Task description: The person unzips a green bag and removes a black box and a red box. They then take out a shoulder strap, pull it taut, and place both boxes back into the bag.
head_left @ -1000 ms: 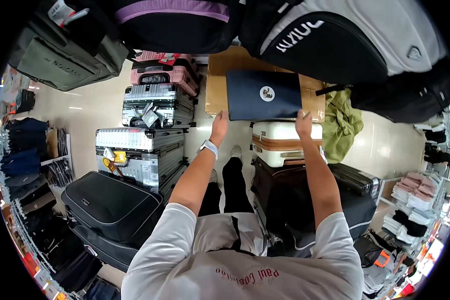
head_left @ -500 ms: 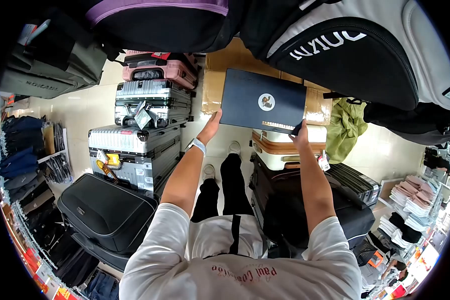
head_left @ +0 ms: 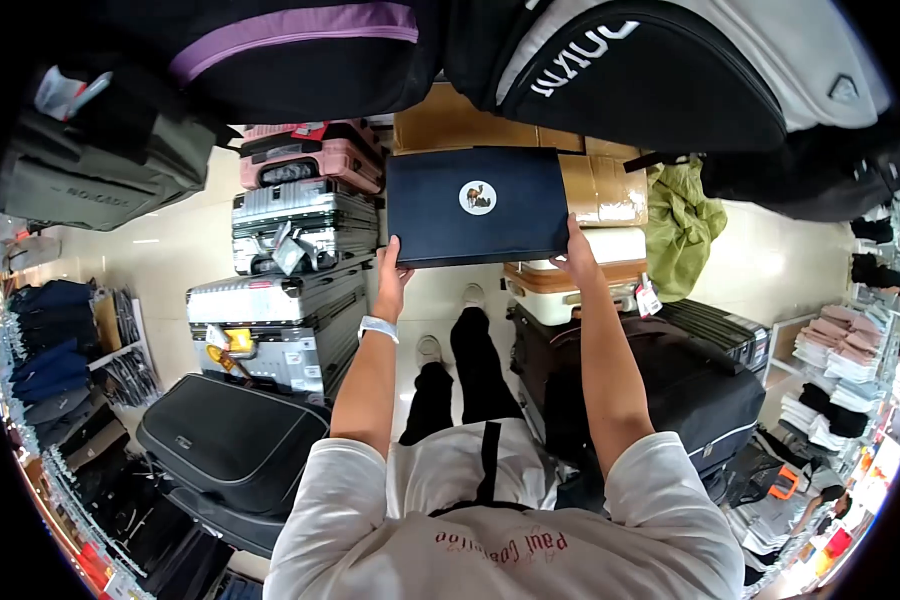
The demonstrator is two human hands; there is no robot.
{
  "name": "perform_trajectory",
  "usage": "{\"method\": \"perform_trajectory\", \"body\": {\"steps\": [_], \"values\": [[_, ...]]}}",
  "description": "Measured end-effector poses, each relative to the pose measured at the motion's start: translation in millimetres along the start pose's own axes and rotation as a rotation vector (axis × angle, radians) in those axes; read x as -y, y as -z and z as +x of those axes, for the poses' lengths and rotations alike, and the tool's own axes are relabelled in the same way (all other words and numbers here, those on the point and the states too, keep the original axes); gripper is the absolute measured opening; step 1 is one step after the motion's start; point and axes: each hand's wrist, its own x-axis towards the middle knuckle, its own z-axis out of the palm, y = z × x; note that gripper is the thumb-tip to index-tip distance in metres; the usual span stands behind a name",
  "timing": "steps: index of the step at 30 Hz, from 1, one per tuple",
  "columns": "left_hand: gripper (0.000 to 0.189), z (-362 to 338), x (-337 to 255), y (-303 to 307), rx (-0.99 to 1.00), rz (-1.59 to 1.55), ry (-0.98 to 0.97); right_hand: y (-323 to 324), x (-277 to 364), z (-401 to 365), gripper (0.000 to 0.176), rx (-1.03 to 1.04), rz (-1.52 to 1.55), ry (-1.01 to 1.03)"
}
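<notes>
A flat dark navy box (head_left: 430,215) with a round white camel emblem is held out in front of me, roughly level. My left hand (head_left: 391,278) grips its near left corner, fingers curled under the edge. At the near right corner my right hand (head_left: 577,256) holds the other end, the thumb lying along the side. Beneath and beyond the box are brown cardboard cartons (head_left: 610,190) wrapped in clear tape.
Silver suitcases (head_left: 305,225), a pink suitcase (head_left: 310,160) and a black case (head_left: 235,435) stand on my left. Cream suitcases (head_left: 560,295) and a black bag (head_left: 660,385) flank my right. Backpacks (head_left: 650,90) hang overhead; a green cloth (head_left: 682,235) lies beside the cartons.
Both hands have carried the box leftward and levelled it from its earlier tilt. The golden lettering on its near edge no longer shows. My view has shifted slightly.
</notes>
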Motion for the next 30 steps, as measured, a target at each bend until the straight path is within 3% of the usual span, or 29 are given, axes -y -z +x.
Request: {"method": "perform_trajectory", "body": {"steps": [2, 4, 6, 8, 10, 14, 15, 20, 23, 27, 28, 30], "values": [[0.063, -23, -10, 14, -0.045, -0.151, -0.079, -20, -3, -27, 0.071, -0.048, -0.128, 0.022], [0.055, -48, -17, 38, -0.014, -0.189, -0.151, -54, 4, -101, 0.067, -0.126, 0.0, 0.103], [0.055, -86, -31, 50, -0.026, -0.264, -0.23, -52, -28, -117, 0.062, -0.02, 0.15, 0.426], [0.052, -106, -35, 70, 0.074, -0.355, -0.319, -48, -50, -162, 0.057, -0.099, 0.165, 0.427], [0.049, -139, -54, 73, 0.078, -0.361, -0.335, -47, -68, -201, 0.055, 0.012, 0.215, 0.628], [0.046, -181, -70, 81, 0.239, -0.385, -0.378, -47, -92, -302, 0.066, 0.017, 0.156, 0.736], [0.046, -194, -75, 81, 0.264, -0.41, -0.377, -43, -100, -316, 0.077, 0.05, 0.173, 0.8], [0.051, -260, -92, 77, 0.481, -0.319, -0.373, -9, -131, -416, 0.089, -0.008, 0.197, 0.831], [0.055, -309, -91, 64, 0.646, -0.077, -0.379, 23, -155, -459, 0.083, -0.033, 0.521, 0.804], [0.069, -350, -67, 56, 0.87, 0.085, -0.294, 85, -198, -516, 0.068, -0.111, 0.61, 0.773], [0.074, -361, -58, 52, 0.788, 0.112, -0.278, 96, -212, -531, 0.068, -0.144, 0.634, 0.774], [0.075, -376, -43, 34, 0.882, 0.131, -0.35, 120, -243, -559, 0.066, -0.144, 0.676, 0.748]]}}
